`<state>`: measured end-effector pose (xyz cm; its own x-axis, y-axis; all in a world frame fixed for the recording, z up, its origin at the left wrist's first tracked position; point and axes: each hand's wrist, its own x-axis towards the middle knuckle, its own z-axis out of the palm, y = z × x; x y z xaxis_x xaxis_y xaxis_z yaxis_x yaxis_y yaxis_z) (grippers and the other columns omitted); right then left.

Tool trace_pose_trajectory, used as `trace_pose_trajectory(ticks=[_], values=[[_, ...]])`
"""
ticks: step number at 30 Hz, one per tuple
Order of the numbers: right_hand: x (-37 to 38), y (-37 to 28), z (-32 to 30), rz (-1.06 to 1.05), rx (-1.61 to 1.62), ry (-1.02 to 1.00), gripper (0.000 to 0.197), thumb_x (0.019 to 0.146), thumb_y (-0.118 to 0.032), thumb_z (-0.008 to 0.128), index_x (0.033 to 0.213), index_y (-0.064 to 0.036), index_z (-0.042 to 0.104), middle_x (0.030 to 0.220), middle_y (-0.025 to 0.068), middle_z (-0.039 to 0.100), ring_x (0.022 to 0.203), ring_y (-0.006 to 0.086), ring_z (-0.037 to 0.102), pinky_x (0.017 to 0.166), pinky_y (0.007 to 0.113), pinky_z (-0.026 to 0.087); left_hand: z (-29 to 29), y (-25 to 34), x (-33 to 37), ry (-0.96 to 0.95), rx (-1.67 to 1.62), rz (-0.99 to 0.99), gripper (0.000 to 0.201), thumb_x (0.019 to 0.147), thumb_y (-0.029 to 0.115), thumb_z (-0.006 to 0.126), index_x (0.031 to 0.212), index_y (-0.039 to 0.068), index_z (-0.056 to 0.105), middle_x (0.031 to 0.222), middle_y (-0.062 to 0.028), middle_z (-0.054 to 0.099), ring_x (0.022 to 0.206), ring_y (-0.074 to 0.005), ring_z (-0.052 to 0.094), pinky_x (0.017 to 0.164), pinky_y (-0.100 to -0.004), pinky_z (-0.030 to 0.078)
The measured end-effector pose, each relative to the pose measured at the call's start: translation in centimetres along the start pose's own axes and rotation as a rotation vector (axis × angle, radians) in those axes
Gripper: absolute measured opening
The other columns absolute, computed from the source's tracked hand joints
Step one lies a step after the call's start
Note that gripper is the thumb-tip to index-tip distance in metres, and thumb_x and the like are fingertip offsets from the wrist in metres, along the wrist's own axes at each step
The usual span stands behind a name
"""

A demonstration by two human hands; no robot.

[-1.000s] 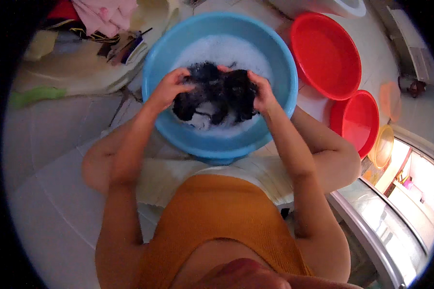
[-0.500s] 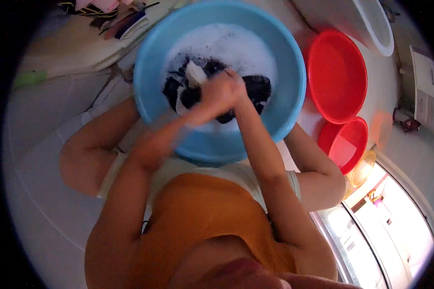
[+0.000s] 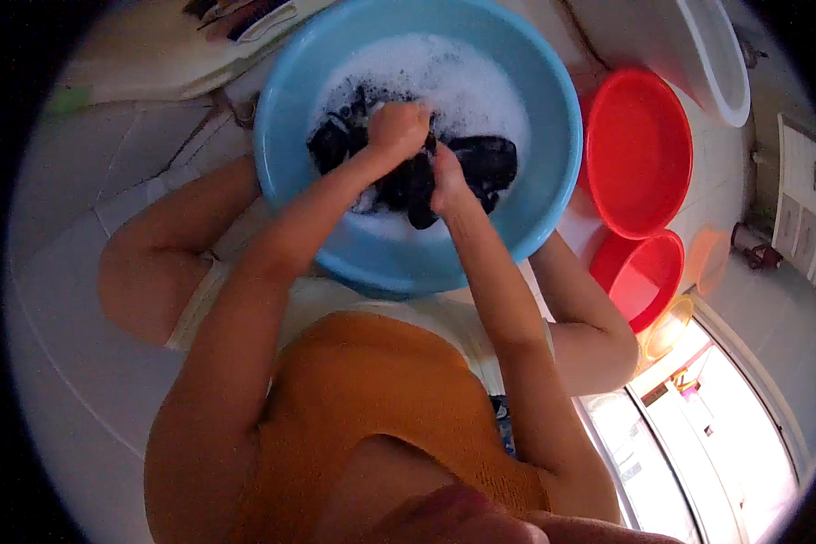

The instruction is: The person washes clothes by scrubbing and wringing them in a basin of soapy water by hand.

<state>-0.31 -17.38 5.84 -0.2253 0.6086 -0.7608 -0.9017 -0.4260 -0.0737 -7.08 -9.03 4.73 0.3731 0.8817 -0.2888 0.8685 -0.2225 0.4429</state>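
Observation:
A large round light-blue basin (image 3: 281, 172) stands between my knees, with white suds (image 3: 467, 86) over its water. In it lies a wet, bunched black garment (image 3: 408, 186), partly in the foam. My left hand (image 3: 399, 130) is closed in a fist on a piece of the black cloth at the middle of the basin. Just right of it and nearer to me, my right hand (image 3: 447, 179) grips the same cloth, its fingers partly hidden. The dark fabric spreads out to both sides of my hands.
Two red basins (image 3: 639, 154) stand to the right, the nearer one partly under the other. A pale tub (image 3: 712, 63) is at the far right, and a yellow basin (image 3: 669, 328) sits near a bright doorway. Dark cloth items (image 3: 245, 18) lie on a pale ledge at the upper left.
My hands were pressed together and blurred; now they are slightly apart, the left farther away and the right nearer. White cloth that showed beside the left hand is out of sight.

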Motion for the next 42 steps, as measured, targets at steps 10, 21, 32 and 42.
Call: trace_pose_trajectory(ticks=[10,21,32,42], values=[[0.4,0.6,-2.9,-0.041,-0.065,0.107,0.029,0.085,-0.029,0.04,0.098,-0.0058,0.052,0.093,0.0092,0.058,0.09,0.0211,0.053,0.078,0.035,0.043,1.5,1.7,-3.4,-0.028,-0.065,0.184,0.023,0.077,0.026,0.045,0.074,0.007,0.059,0.074,-0.0171,0.058,0.071,-0.0368,0.056,0.062,-0.0493,0.042],[-2.4,-6.4,-6.6,-0.256,-0.364,0.272,0.028,0.08,-0.024,0.051,0.082,0.0028,0.057,0.078,0.0087,0.06,0.075,0.0212,0.059,0.071,0.034,0.046,-4.3,-5.2,0.3,-0.602,-0.101,0.413,0.038,0.074,0.039,0.054,0.081,0.001,0.06,0.072,-0.0168,0.06,0.074,-0.0361,0.057,0.07,-0.0432,0.044],[-6.0,-7.6,-1.5,0.177,-1.705,-0.241,0.052,0.068,-0.039,0.066,0.096,0.0044,0.056,0.092,0.0095,0.057,0.085,0.019,0.052,0.076,0.029,0.04,-8.9,-8.2,3.7,-1.008,-0.463,0.019,0.026,0.064,0.017,0.065,0.083,0.0,0.06,0.075,-0.0071,0.062,0.07,-0.0149,0.059,0.063,-0.0309,0.047],[6.8,-5.0,-6.5,-0.319,0.212,-0.005,0.043,0.082,-0.038,0.039,0.104,-0.0038,0.052,0.103,0.009,0.055,0.095,0.0252,0.051,0.085,0.037,0.04,0.6,8.5,-3.1,-0.282,0.026,0.256,0.035,0.079,0.031,0.05,0.1,0.003,0.052,0.089,-0.023,0.058,0.083,-0.0383,0.056,0.072,-0.0445,0.044]])
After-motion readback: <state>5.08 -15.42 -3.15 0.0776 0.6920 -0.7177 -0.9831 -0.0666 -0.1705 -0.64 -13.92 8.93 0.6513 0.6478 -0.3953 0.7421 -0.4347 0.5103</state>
